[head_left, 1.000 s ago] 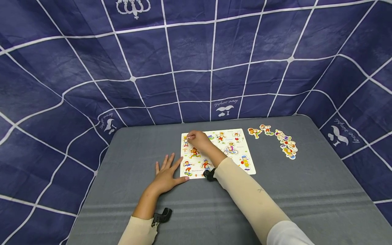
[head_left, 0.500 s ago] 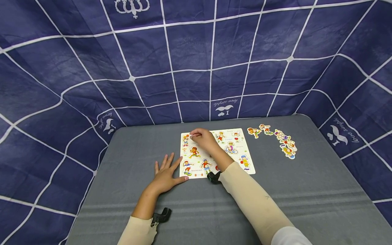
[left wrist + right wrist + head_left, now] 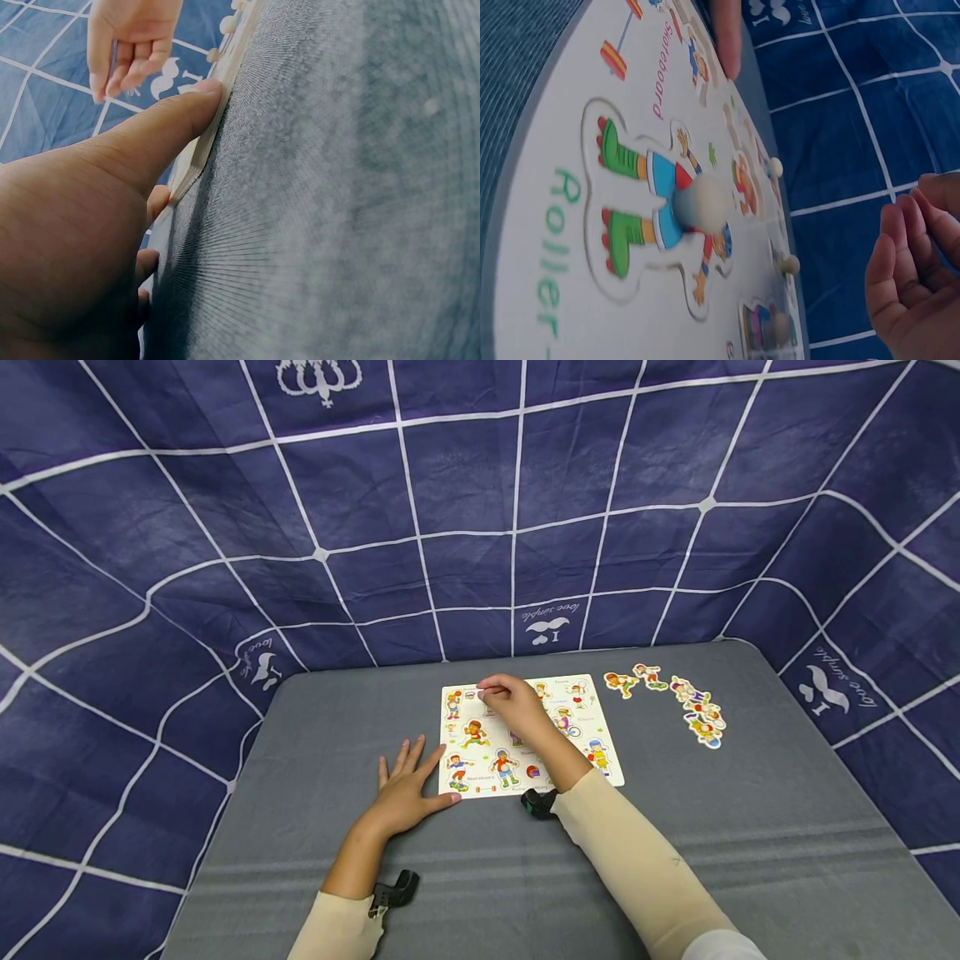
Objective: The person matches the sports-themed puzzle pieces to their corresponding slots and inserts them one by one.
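Observation:
A white knobbed puzzle board (image 3: 482, 765) lies on the table, with cartoon sports figures across it. My left hand (image 3: 405, 797) lies with spread fingers at the board's left edge, the thumb touching its lower left corner. Over the upper part of the board hovers my right hand (image 3: 516, 708), fingers loosely bent; nothing shows in it in the left wrist view. A basketball player piece (image 3: 453, 704) sits at the upper left, above a runner piece (image 3: 475, 734). A roller skater piece (image 3: 660, 176) with a round wooden knob (image 3: 703, 204) fills the right wrist view.
To the board's right, two loose figure pieces, a runner (image 3: 621, 684) and a skateboarder (image 3: 649, 677), lie near a cluster of several overlapping pieces (image 3: 703, 720). A grey cloth covers the table (image 3: 330, 727). Blue checked fabric (image 3: 465, 568) stands behind and at both sides.
My right hand has let go at the upper left piece, risen and drifted right, uncovering the basketball player. The left hand has stayed in place.

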{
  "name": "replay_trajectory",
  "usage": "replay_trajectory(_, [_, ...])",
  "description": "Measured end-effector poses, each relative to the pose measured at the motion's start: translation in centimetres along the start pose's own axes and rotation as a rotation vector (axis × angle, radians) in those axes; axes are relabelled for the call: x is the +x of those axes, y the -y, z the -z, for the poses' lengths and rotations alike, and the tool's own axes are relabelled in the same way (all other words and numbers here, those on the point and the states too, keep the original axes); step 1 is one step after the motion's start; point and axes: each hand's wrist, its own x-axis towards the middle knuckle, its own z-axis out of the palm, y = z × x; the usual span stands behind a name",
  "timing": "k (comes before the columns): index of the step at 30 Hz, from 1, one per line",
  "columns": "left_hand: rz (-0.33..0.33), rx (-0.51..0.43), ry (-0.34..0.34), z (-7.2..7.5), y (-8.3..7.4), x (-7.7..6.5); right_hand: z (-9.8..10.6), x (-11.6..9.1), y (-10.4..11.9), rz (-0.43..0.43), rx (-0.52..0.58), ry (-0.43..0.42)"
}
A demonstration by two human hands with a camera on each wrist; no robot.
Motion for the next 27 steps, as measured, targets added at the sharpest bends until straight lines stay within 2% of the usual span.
replay_trajectory(12, [-0.006,-0.004,-0.007,-0.1,0.1,-0.1,1.8,-0.8,-0.5,0.024,0.006,-0.058])
replay_trajectory(27, [-0.009,-0.002,-0.001,-0.1,0.2,-0.1,4.2,-1.6,-2.7,0.013,0.029,-0.127])
